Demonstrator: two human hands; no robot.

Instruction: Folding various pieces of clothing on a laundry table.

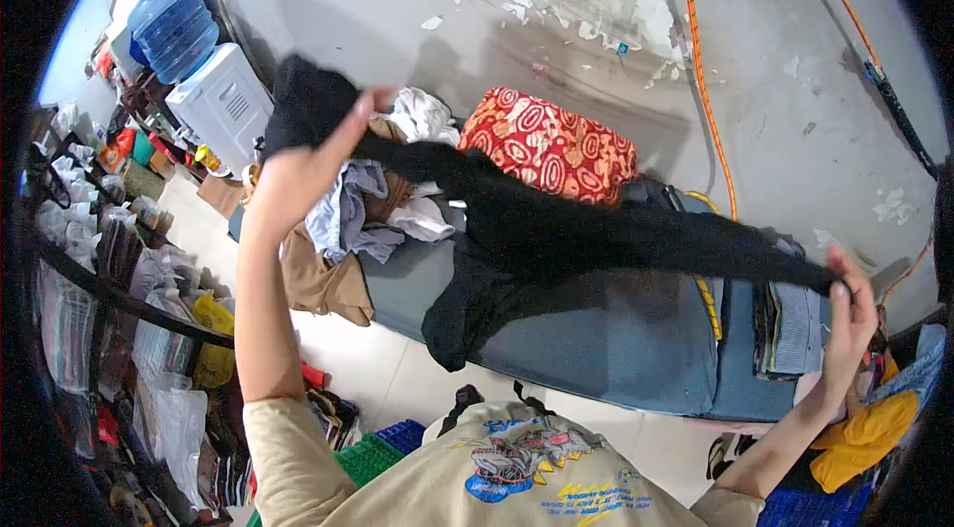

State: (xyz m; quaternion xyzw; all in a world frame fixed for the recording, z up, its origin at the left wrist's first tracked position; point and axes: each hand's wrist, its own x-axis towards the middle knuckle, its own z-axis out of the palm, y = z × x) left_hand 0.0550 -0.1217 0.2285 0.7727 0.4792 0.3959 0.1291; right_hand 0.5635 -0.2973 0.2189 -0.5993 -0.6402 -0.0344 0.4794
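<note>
A long black garment (536, 221) stretches across the view in front of me, blurred by motion. My left hand (320, 147) has hold of its upper left end, with some cloth standing up beyond the fingers. At the far right, the fingertips of my right hand (853, 296) pinch the other end. A loose part of the garment hangs down in the middle over a blue-grey padded surface (596, 370). Its exact kind cannot be told. Beyond the left hand lies a heap of crumpled clothes, with a light blue shirt (343, 214) and brown trousers (328, 281).
A red patterned cushion (551, 143) leans at the wall. Folded clothes (794, 329) are stacked on the right. A water dispenser (223, 106) stands at the back left. Many plastic-wrapped garments (164, 333) fill the left side. An orange rope (700, 65) hangs along the wall.
</note>
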